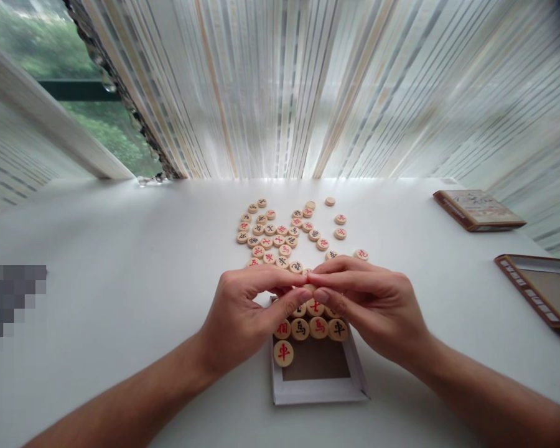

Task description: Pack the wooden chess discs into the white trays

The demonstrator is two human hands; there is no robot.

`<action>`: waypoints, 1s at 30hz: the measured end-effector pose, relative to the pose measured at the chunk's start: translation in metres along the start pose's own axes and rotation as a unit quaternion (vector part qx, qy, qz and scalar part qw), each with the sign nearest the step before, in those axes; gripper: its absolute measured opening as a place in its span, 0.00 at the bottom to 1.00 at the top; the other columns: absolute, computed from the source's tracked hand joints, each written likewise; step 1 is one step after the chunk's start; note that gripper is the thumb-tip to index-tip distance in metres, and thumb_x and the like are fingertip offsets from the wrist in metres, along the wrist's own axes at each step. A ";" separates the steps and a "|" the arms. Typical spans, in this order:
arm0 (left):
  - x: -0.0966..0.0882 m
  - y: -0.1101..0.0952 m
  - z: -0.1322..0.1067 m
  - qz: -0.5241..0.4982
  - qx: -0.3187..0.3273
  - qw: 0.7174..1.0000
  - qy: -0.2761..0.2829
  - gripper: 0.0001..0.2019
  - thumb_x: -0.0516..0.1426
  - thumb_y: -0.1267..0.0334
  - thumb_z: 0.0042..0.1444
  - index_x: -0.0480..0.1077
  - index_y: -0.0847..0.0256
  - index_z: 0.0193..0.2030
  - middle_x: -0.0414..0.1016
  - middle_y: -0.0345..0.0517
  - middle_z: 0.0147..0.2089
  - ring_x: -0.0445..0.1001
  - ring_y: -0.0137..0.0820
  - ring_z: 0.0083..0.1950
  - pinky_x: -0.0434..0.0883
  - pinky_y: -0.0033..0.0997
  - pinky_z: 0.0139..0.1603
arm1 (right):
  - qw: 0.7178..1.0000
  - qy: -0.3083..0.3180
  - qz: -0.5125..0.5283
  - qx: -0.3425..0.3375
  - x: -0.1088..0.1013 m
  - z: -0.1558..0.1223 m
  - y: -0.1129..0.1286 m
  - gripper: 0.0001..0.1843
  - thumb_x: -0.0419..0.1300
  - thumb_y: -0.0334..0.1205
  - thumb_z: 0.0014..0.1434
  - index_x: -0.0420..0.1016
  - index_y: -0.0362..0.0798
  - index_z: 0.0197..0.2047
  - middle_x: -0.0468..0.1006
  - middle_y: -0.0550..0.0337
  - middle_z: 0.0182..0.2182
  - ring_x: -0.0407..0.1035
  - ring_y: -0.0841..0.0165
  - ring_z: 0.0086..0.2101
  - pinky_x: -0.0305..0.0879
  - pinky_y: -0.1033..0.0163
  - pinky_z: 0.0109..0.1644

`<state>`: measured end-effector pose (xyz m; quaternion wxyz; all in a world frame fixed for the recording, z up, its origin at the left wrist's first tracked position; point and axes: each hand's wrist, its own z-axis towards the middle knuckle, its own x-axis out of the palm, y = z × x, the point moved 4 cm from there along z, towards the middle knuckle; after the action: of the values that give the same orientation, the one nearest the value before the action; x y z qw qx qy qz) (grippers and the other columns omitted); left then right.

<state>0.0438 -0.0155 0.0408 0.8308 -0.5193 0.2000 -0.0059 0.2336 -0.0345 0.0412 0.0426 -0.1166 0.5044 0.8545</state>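
Note:
My left hand [252, 305] and my right hand [373, 305] meet at the fingertips above an open cardboard box [308, 392]. Both are closed in a pinch around a Chinese chess piece [310, 287], mostly hidden by the fingers; only a bit of pale wood shows. Inside the box, round wooden pieces lie in rows, marked in red or black. A red-marked piece [284, 353] sits alone at the left of the nearest row, beside bare brown bottom. My fingers cover the far part of the box.
Several loose Chinese chess pieces [269, 229] are scattered beyond the box on the white table [144, 267]. At the right lie a closed flat box [480, 210] and an open box part [541, 292]. A striped curtain [280, 93] hangs behind the table.

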 end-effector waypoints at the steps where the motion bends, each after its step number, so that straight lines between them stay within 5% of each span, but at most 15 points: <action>1: 0.000 -0.001 0.000 -0.002 0.001 1.000 0.002 0.05 0.69 0.62 0.62 0.88 0.58 0.43 0.90 0.48 0.40 0.86 0.37 0.38 0.82 0.34 0.39 | 1.000 -0.002 0.002 0.000 0.000 0.000 0.000 0.10 0.73 0.37 0.64 0.91 0.60 0.47 0.88 0.55 0.38 0.82 0.63 0.36 0.81 0.60 0.38; 6: 0.001 -0.001 0.000 -0.045 -0.007 0.999 0.009 0.06 0.68 0.67 0.63 0.88 0.56 0.44 0.90 0.47 0.40 0.86 0.35 0.38 0.82 0.32 0.42 | 0.998 0.000 0.054 0.028 0.002 0.000 -0.004 0.11 0.73 0.35 0.63 0.91 0.60 0.47 0.88 0.56 0.37 0.81 0.65 0.36 0.80 0.62 0.38; 13: 0.005 0.007 0.001 -0.153 -0.120 0.981 0.023 0.07 0.68 0.63 0.61 0.88 0.60 0.44 0.89 0.50 0.38 0.88 0.39 0.40 0.86 0.34 0.42 | 0.992 0.017 0.093 0.082 0.002 0.000 -0.011 0.09 0.73 0.44 0.65 0.91 0.56 0.48 0.88 0.54 0.37 0.82 0.63 0.36 0.83 0.60 0.39; 17: 0.007 0.008 0.003 -0.211 -0.155 0.964 0.035 0.09 0.71 0.58 0.58 0.88 0.59 0.43 0.88 0.48 0.34 0.84 0.35 0.30 0.87 0.34 0.38 | 0.984 0.026 0.132 0.116 0.004 -0.001 -0.015 0.12 0.75 0.42 0.63 0.90 0.56 0.50 0.90 0.54 0.41 0.85 0.61 0.39 0.86 0.59 0.42; 23: 0.010 0.014 0.002 -0.276 -0.198 0.940 0.040 0.12 0.75 0.62 0.53 0.87 0.61 0.44 0.89 0.48 0.34 0.86 0.31 0.31 0.84 0.24 0.36 | 0.974 0.022 0.183 0.132 0.006 -0.003 -0.017 0.15 0.75 0.34 0.61 0.90 0.57 0.50 0.90 0.56 0.41 0.86 0.65 0.38 0.85 0.66 0.41; 30: 0.010 0.015 -0.002 -0.298 -0.187 0.935 0.035 0.12 0.73 0.69 0.56 0.86 0.61 0.48 0.89 0.46 0.33 0.88 0.33 0.33 0.86 0.23 0.38 | 0.973 0.017 0.180 0.141 0.006 -0.002 -0.014 0.17 0.79 0.35 0.56 0.91 0.56 0.49 0.90 0.56 0.35 0.84 0.66 0.32 0.83 0.69 0.34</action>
<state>0.0496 -0.0130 0.0238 0.6712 -0.7007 0.0630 -0.2337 0.2304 -0.0296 0.0264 -0.1044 -0.0317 0.6332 0.7662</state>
